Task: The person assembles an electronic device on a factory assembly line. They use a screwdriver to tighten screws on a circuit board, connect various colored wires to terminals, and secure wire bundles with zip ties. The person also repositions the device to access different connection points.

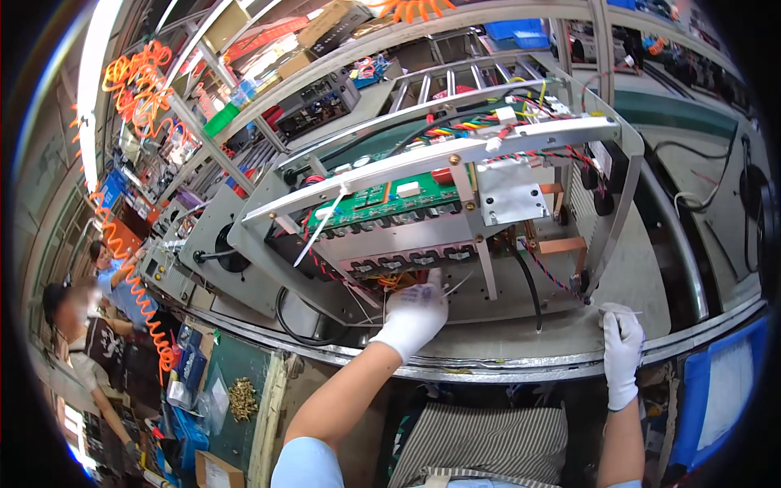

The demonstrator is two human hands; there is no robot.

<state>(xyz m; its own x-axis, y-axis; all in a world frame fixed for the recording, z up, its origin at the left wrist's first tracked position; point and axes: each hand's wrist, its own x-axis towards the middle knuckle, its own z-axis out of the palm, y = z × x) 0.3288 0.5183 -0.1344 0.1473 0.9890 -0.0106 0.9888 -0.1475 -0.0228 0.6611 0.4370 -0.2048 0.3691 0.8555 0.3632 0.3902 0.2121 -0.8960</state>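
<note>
An open metal machine frame (382,180) stands before me, with a green circuit board (382,199) in its upper part. My left hand (416,313), in a white glove, reaches into its lower front, fingers closed at a bundle of orange wires (394,281); the fingertips are partly hidden. Thin white cable ties stick out around that hand, and a longer white cable tie (321,224) hangs from the upper bar. At the frame's front right corner, my gloved right hand (622,350) pinches a thin white strip like a cable tie (628,311).
A black cable (529,285) hangs inside the frame at right. Another grey machine panel (207,252) stands to the left. Brass-coloured small parts (242,398) lie on a green mat at lower left. A blue bin (720,390) is at right. Two people are at far left.
</note>
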